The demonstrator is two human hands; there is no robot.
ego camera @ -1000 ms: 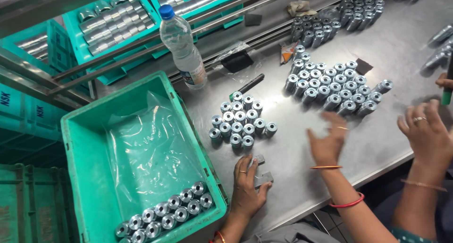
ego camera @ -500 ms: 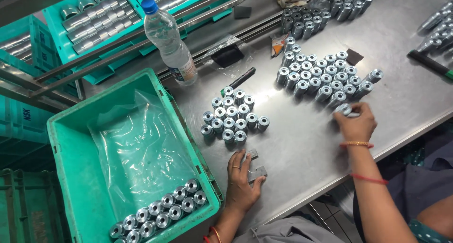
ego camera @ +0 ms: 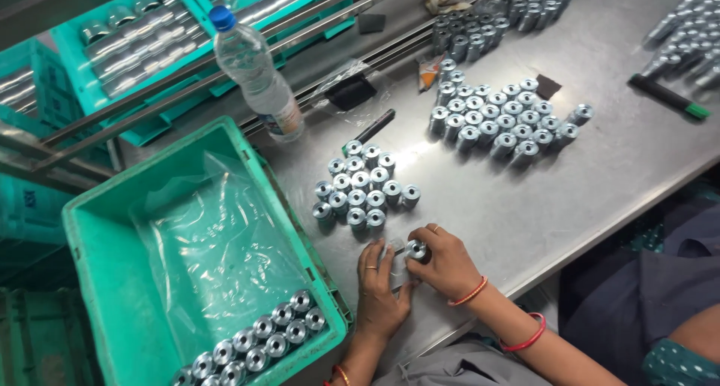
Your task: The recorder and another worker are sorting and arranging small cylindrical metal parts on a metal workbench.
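My right hand (ego camera: 444, 262) grips a small shiny metal cylinder (ego camera: 415, 249) just above the steel table (ego camera: 600, 191), near its front edge. My left hand (ego camera: 377, 281) lies beside it, fingers pressed on a small clear pad or packet (ego camera: 390, 255) next to the cylinder. Just beyond my hands stands a cluster of several similar metal cylinders (ego camera: 364, 187). A larger cluster of cylinders (ego camera: 502, 116) stands further back to the right.
A green plastic crate (ego camera: 105, 281) lined with clear plastic holds several cylinders (ego camera: 255, 341) at my left. A water bottle (ego camera: 259, 75) stands behind it. A black marker (ego camera: 373, 127), a green-tipped pen (ego camera: 667, 95) and more cylinder groups (ego camera: 495, 19) lie at the back.
My right hand came back from the far right cluster to the front edge, now holding a cylinder beside my left hand. The camera view shifted slightly.
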